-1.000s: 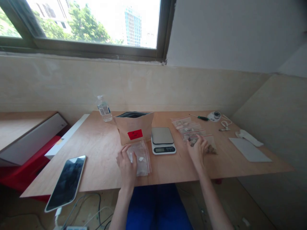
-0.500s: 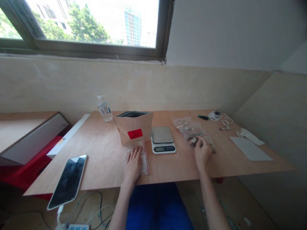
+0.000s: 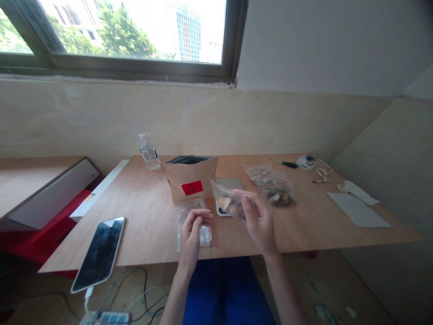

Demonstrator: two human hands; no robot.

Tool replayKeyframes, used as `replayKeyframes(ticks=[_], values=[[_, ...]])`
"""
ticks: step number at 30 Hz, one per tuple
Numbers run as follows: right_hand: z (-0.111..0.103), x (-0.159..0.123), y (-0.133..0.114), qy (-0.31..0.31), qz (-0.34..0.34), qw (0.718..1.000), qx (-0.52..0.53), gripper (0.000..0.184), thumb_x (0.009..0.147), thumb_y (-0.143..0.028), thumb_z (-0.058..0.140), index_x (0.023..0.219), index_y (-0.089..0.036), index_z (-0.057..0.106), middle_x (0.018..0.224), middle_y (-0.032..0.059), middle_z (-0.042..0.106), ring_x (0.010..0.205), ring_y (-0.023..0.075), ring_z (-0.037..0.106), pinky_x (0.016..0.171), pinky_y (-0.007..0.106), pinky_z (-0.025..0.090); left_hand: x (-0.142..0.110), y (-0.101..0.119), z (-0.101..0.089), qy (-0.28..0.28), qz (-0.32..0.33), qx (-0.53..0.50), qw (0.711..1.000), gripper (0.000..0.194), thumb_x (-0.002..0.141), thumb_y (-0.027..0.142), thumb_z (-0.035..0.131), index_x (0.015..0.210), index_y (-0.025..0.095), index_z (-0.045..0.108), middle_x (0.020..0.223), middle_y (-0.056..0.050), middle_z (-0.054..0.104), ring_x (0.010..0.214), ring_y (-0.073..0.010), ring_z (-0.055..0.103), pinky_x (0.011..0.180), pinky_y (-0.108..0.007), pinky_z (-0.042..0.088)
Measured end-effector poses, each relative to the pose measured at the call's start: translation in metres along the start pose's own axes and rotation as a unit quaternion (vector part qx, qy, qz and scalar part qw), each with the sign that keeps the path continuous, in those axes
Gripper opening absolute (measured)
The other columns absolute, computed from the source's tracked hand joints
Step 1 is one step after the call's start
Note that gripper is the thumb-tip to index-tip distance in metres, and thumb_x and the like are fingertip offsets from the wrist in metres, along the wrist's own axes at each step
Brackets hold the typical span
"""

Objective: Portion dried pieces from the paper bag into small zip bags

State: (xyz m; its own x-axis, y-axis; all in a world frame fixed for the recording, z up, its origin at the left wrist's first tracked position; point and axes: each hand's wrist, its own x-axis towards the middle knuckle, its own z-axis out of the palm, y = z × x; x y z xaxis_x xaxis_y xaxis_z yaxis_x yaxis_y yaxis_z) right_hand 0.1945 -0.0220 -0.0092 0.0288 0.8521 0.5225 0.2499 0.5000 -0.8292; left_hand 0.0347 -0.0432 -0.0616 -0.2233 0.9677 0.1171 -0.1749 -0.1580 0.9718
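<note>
My right hand pinches a clear zip bag with brown pieces inside and holds it up over the small scale. My left hand hovers with curled fingers over a pile of empty clear bags on the wooden table, its fingertips near the pile's right side. Behind the pile stands an open brown paper pouch with a red label. Several filled zip bags lie in a row right of the scale.
A water bottle stands at the back left. A phone overhangs the front left edge, with cables below. A green screwdriver, a round white device, a cord and a grey sheet lie at the right.
My right hand picked one filled bag off the row at the right and carried it left, up over the scale. My left hand lifted off the empty bags and curled its fingers.
</note>
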Motion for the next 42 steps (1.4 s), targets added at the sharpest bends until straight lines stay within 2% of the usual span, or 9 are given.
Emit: replayKeyframes(ticks=[2,5,8,10,13,18,23,33,42], values=[[0.014,-0.005,-0.003,-0.094,-0.067,0.993,0.005,0.023,0.093,-0.025,0.044,0.104,-0.025,0.065,0.109,0.0051,0.068,0.104,0.0177,0.061,0.091,0.032,0.047,-0.008,0.009,0.010,-0.027,-0.044,-0.124,0.991,0.027,0.083,0.039,0.053,0.084,0.015,0.066,0.077,-0.006,0.067,0.071,-0.0164,0.062,0.068,-0.028,0.048],[0.024,-0.013,-0.003,-0.215,-0.134,0.967,0.016,0.023,0.093,-0.022,0.046,0.106,-0.026,0.065,0.111,0.0033,0.067,0.109,0.0164,0.058,0.096,0.032,0.044,-0.010,0.009,0.012,0.046,-0.106,-0.249,0.961,0.037,0.077,0.049,0.060,0.089,0.015,0.066,0.083,-0.005,0.069,0.076,-0.0156,0.063,0.068,-0.026,0.049],[0.022,-0.017,-0.004,-0.288,-0.122,0.950,0.016,0.025,0.092,-0.023,0.047,0.111,-0.026,0.063,0.116,0.0025,0.066,0.115,0.0165,0.055,0.100,0.033,0.041,-0.007,0.003,0.004,0.108,-0.150,-0.257,0.949,0.040,0.066,0.047,0.070,0.089,0.015,0.067,0.085,-0.004,0.069,0.079,-0.0149,0.063,0.070,-0.024,0.050],[0.019,-0.019,-0.004,-0.314,-0.104,0.943,0.017,0.028,0.091,-0.026,0.049,0.116,-0.025,0.060,0.121,0.0036,0.063,0.120,0.0186,0.052,0.105,0.037,0.036,-0.006,-0.001,-0.003,0.114,-0.156,-0.225,0.955,0.034,0.062,0.041,0.075,0.081,0.015,0.066,0.079,-0.001,0.068,0.073,-0.0122,0.062,0.069,-0.022,0.049],[0.017,-0.020,-0.003,-0.299,-0.078,0.951,0.003,0.030,0.090,-0.031,0.050,0.118,-0.023,0.057,0.120,0.0046,0.063,0.119,0.0208,0.052,0.110,0.043,0.028,-0.007,-0.005,-0.008,0.082,-0.145,-0.165,0.972,0.029,0.065,0.039,0.074,0.080,0.016,0.066,0.080,0.000,0.067,0.074,-0.0126,0.062,0.070,-0.022,0.049],[0.029,-0.021,0.003,-0.202,-0.042,0.975,-0.086,0.022,0.086,-0.027,0.058,0.107,-0.022,0.059,0.104,0.0047,0.066,0.101,0.0191,0.059,0.092,0.034,0.044,-0.010,-0.006,-0.005,0.040,-0.093,-0.013,0.995,0.035,0.074,0.049,0.063,0.086,0.017,0.067,0.088,-0.004,0.068,0.088,-0.0195,0.062,0.078,-0.028,0.049],[0.038,-0.022,0.011,-0.201,-0.064,0.968,-0.138,0.012,0.089,-0.024,0.054,0.098,-0.021,0.062,0.092,0.0036,0.062,0.090,0.0177,0.058,0.084,0.031,0.046,-0.011,-0.004,-0.004,0.010,-0.042,0.099,0.994,0.035,0.083,0.048,0.051,0.083,0.017,0.064,0.083,-0.005,0.068,0.080,-0.0197,0.063,0.076,-0.030,0.049],[0.035,-0.020,0.010,-0.202,0.000,0.976,-0.077,0.014,0.088,-0.021,0.054,0.079,-0.018,0.063,0.078,0.0010,0.061,0.076,0.0134,0.059,0.071,0.023,0.044,-0.012,-0.002,-0.009,-0.016,0.014,0.181,0.983,0.032,0.087,0.042,0.048,0.073,0.017,0.062,0.069,-0.002,0.064,0.067,-0.0158,0.059,0.063,-0.023,0.044],[0.030,-0.015,0.007,-0.218,0.063,0.974,-0.020,0.020,0.086,-0.031,0.057,0.073,-0.019,0.067,0.073,-0.0012,0.064,0.071,0.0110,0.060,0.069,0.021,0.043,-0.011,-0.003,-0.011,-0.073,0.022,0.153,0.985,0.030,0.089,0.041,0.045,0.073,0.018,0.057,0.068,-0.001,0.060,0.066,-0.0145,0.056,0.063,-0.023,0.044]])
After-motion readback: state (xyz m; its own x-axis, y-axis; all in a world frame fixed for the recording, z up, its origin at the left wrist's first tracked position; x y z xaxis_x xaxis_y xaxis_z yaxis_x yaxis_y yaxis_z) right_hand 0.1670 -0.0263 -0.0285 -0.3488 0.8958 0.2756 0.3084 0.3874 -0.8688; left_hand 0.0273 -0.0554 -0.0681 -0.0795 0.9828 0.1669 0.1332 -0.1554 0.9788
